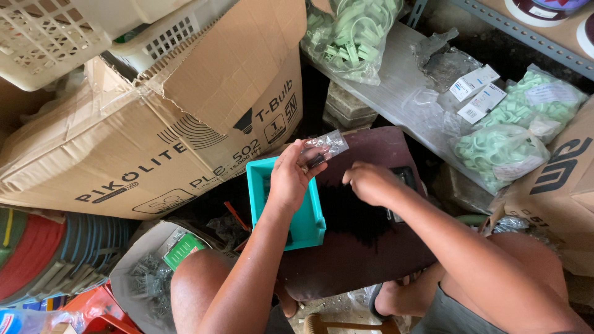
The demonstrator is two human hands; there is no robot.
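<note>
The left hand (289, 176) is raised above the teal plastic bin (309, 226), fingers pinched together on a small clear plastic bag (326, 147) holding dark parts. The bag sticks up and to the right from the fingertips. The right hand (370, 183) hangs palm down over a pile of small black parts (352, 213) on the dark brown board (371, 253), fingers curled loosely; whether it grips anything cannot be told. The bin rests on the board's left edge.
</note>
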